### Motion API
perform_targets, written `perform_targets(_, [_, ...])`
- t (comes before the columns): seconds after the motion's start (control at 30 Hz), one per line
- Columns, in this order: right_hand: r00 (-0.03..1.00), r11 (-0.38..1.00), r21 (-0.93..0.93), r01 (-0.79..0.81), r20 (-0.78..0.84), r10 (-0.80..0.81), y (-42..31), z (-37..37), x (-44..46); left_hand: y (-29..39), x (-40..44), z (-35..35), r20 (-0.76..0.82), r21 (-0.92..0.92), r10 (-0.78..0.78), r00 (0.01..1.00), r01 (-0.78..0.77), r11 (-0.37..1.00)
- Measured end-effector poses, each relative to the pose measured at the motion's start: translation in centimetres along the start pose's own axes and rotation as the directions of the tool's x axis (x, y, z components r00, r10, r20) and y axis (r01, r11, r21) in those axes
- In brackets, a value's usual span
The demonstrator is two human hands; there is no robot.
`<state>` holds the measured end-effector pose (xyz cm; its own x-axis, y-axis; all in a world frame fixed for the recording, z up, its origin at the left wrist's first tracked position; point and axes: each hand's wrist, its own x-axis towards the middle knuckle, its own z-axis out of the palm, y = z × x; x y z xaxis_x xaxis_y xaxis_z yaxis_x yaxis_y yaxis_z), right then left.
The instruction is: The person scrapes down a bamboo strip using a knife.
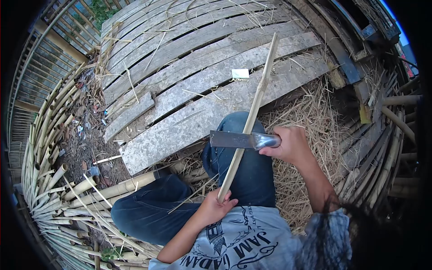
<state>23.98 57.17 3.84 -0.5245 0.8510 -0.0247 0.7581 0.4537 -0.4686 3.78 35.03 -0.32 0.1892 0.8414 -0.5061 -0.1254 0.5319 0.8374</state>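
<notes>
My left hand (217, 207) is closed around the near end of a long split bamboo strip (261, 90), close to my shirt. The strip slants up and away across my raised knee, its far end over the wooden planks. My right hand (290, 143) grips a broad-bladed knife (234, 139) by its handle end, where a shiny metal collar shows; the rest of the handle is hidden in my fist. The blade lies crosswise over the strip above my knee, its squared tip pointing left. Whether the edge bites into the bamboo I cannot tell.
A weathered plank platform (180, 130) with gaps between its boards spreads ahead, bearing thin slivers and a small white card (240, 73). Bamboo shavings (306, 117) pile up at the right. Bamboo poles (121, 186) are stacked at the left, near a bamboo fence (33, 81).
</notes>
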Motion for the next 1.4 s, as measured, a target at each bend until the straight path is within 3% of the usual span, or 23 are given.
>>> perform_targets(0.07, [0.984,0.989,-0.102,0.106,0.155,-0.09,-0.1,-0.2,1.3,0.7,-0.2,0.3,-0.018,0.066,0.008,1.0,-0.007,0.998])
perform_targets(0.13, [0.978,0.98,-0.137,0.143,0.174,-0.119,1.3,-0.3,2.7,2.5,-0.6,0.6,-0.147,0.274,0.102,0.984,-0.058,0.96])
perform_targets(0.2, [0.96,0.953,-0.16,0.256,0.161,-0.23,2.3,-0.8,4.2,2.5,-0.8,0.5,-0.154,0.284,0.106,0.982,-0.059,0.957])
perform_targets(0.47, [0.968,0.954,-0.165,0.252,0.036,-0.25,4.5,-1.0,5.8,3.0,-1.3,0.9,-0.194,0.351,0.09,0.977,-0.017,0.936])
perform_targets(0.53, [0.978,0.965,-0.156,0.209,0.04,-0.205,4.5,-1.0,5.4,3.0,-1.4,1.1,-0.196,0.289,0.084,0.977,-0.024,0.957])
perform_targets(0.6, [0.991,0.972,-0.196,0.126,-0.021,-0.133,5.4,-1.7,5.5,2.2,-1.9,1.1,-0.184,0.302,0.086,0.979,-0.027,0.953])
perform_targets(0.63, [0.988,0.97,-0.221,-0.101,-0.134,0.072,6.7,-2.6,5.6,1.4,-2.3,1.1,-0.177,0.313,0.077,0.981,-0.018,0.95])
perform_targets(0.67, [0.914,0.917,-0.137,-0.374,-0.225,0.339,8.3,-4.4,6.3,0.3,-2.7,0.9,-0.179,0.317,0.086,0.98,-0.025,0.948])
perform_targets(0.73, [0.777,0.777,-0.149,-0.611,-0.304,0.552,11.9,-8.6,5.6,-1.9,-3.4,0.4,-0.135,0.322,0.091,0.987,-0.043,0.946])
perform_targets(0.8, [0.743,0.747,-0.157,-0.646,-0.356,0.567,13.4,-9.8,3.2,-2.0,-3.1,-0.2,-0.102,0.282,0.077,0.992,-0.045,0.958])
perform_targets(0.87, [0.739,0.784,-0.032,-0.62,-0.358,0.57,16.9,-7.9,0.3,-1.5,-2.3,-0.2,-0.026,0.144,0.09,0.996,-0.085,0.986])
perform_targets(0.9, [0.717,0.78,0.234,-0.581,-0.306,0.626,18.7,-5.6,-1.6,-1.1,-1.8,-0.1,-0.01,0.092,0.066,0.998,-0.065,0.994])
perform_targets(0.93, [0.694,0.716,0.409,-0.566,-0.233,0.682,17.2,-4.2,-3.3,-0.9,-1.2,-0.1,0.018,0.109,0.071,0.997,-0.073,0.991])
perform_targets(1.0, [0.695,0.556,0.673,-0.487,-0.086,0.714,13.6,-0.1,-5.8,-0.3,0.0,-0.3,0.059,-0.009,-0.113,0.992,0.114,0.993])
perform_targets(1.03, [0.708,0.505,0.715,-0.484,-0.019,0.706,13.2,2.2,-7.0,-0.5,0.3,-0.3,0.117,-0.126,-0.096,0.988,0.11,0.986])
perform_targets(1.07, [0.703,0.414,0.778,-0.472,0.049,0.709,11.1,3.9,-7.6,-0.2,0.7,-0.6,0.139,-0.099,-0.097,0.986,0.111,0.989])
perform_targets(1.1, [0.705,0.321,0.83,-0.456,0.116,0.7,9.2,5.4,-7.9,0.2,1.0,-1.0,0.24,-0.306,-0.15,0.959,0.221,0.926])
perform_targets(1.13, [0.731,0.357,0.821,-0.446,0.104,0.674,9.3,8.3,-8.1,0.6,1.4,-1.3,0.344,-0.485,-0.182,0.921,0.34,0.806])
perform_targets(1.2, [0.745,0.243,0.847,-0.473,0.237,0.624,4.7,9.6,-7.2,1.4,1.6,-1.2,0.354,-0.409,-0.179,0.918,0.323,0.853])
perform_targets(1.23, [0.868,0.58,0.763,-0.286,-0.05,0.495,3.7,10.9,-6.8,1.4,1.7,-1.3,0.385,-0.484,-0.174,0.906,0.359,0.798])
perform_targets(1.27, [0.9,0.728,0.642,-0.241,-0.133,0.416,4.1,11.6,-6.7,1.3,1.6,-1.2,0.411,-0.558,-0.172,0.895,0.396,0.729])
perform_targets(1.37, [0.957,0.752,0.646,-0.13,-0.117,0.266,4.6,10.1,-6.3,1.4,1.5,-1.0,0.366,-0.628,-0.131,0.921,0.348,0.696])
perform_targets(1.4, [0.946,0.611,0.778,-0.149,-0.067,0.317,3.6,8.9,-6.3,1.4,1.3,-1.1,0.347,-0.652,-0.14,0.927,0.346,0.675])
